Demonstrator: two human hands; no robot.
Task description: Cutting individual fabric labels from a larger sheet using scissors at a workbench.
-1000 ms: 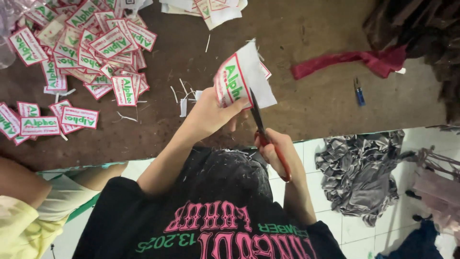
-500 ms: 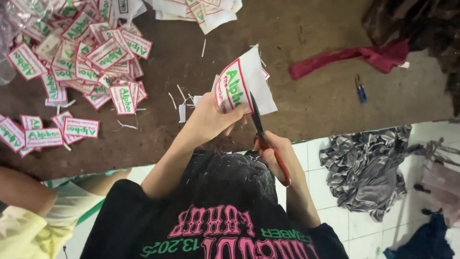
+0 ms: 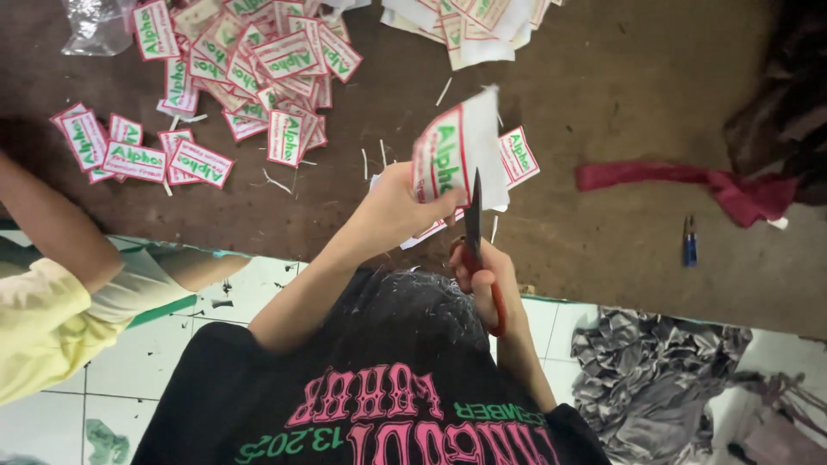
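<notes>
I see the left hand [image 3: 392, 211] pinching a white label sheet [image 3: 461, 151] above the brown table [image 3: 603, 77], while the right hand [image 3: 482, 275] grips red-handled scissors [image 3: 474, 232], blades at the sheet's lower edge. Since a second ago the sheet has tilted more upright; the cut-label pile [image 3: 258, 60] lies as before.

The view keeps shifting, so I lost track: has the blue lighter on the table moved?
No. The blue lighter lies just below the red cloth, as before; only the camera shifted.
</notes>
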